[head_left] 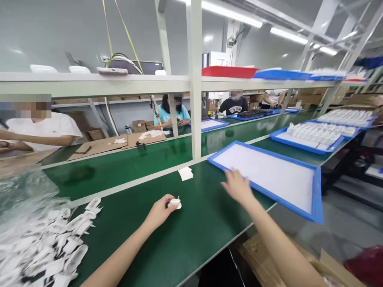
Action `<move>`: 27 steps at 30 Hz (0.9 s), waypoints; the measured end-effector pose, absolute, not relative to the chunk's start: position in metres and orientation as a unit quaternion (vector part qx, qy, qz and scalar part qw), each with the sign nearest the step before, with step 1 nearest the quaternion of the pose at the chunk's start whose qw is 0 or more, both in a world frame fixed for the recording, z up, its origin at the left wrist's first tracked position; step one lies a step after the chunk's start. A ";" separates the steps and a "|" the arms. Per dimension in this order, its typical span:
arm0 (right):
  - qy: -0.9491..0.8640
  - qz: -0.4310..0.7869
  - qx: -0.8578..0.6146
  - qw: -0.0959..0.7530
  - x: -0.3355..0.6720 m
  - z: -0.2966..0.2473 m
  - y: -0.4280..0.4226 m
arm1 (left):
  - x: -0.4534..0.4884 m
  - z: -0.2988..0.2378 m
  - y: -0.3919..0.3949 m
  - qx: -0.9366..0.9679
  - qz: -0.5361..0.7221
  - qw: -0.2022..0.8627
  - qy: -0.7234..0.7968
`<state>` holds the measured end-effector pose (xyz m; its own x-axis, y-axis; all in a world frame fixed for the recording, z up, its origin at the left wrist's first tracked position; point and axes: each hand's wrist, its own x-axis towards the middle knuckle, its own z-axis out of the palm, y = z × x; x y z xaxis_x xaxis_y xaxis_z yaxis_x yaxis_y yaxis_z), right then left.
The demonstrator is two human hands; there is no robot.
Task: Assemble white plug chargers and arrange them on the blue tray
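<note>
Between the thumb and fingers of my left hand [160, 212] is a small white plastic part [174, 203], held just over the green work surface [191, 239]. A thin prong sticks up from its top. My right hand [238, 186] is empty, with fingers spread, beside the near left edge of a blue-rimmed tray [316, 195] lined in white. Whether its fingertips touch the rim I cannot tell. To the left lies a heap of similar white plastic parts [64, 243], partly under a clear plastic bag [26, 187].
White slips of paper [186, 173] lie near a shelf post [196, 99]. Farther right, blue trays [321, 150] hold rows of white parts. Several co-workers sit across the bench, one in a white shirt [44, 129]. An open cardboard box [260, 255] stands below the front edge.
</note>
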<state>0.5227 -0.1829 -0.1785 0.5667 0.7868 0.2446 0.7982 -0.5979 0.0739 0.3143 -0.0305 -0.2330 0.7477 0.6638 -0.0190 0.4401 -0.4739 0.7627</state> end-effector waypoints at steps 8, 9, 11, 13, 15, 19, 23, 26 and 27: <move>-0.273 -0.047 -0.958 -0.073 0.590 -0.191 -0.255 | 0.363 -0.249 -0.001 0.927 0.128 0.252 0.248; -0.257 -0.075 -0.961 -0.072 0.581 -0.195 -0.253 | 0.362 -0.252 -0.001 0.933 0.129 0.239 0.236; -0.227 -0.099 -0.967 -0.065 0.563 -0.202 -0.241 | 0.359 -0.258 -0.002 0.944 0.124 0.209 0.225; -0.206 -0.103 -0.972 -0.055 0.551 -0.210 -0.225 | 0.358 -0.261 -0.003 0.951 0.113 0.179 0.226; -0.193 -0.108 -0.974 -0.044 0.544 -0.216 -0.212 | 0.358 -0.261 -0.004 0.953 0.103 0.158 0.239; -0.196 -0.121 -0.973 -0.005 0.538 -0.218 -0.205 | 0.358 -0.256 -0.007 0.953 0.090 0.134 0.257; -0.187 -0.115 -0.976 -0.001 0.545 -0.214 -0.212 | 0.356 -0.258 0.000 0.967 0.073 0.100 0.224; -0.184 -0.098 -0.978 0.008 0.564 -0.212 -0.222 | 0.360 -0.274 0.017 0.965 0.100 0.090 0.225; -0.188 -0.092 -0.978 0.014 0.570 -0.212 -0.226 | 0.362 -0.280 0.023 0.961 0.118 0.098 0.229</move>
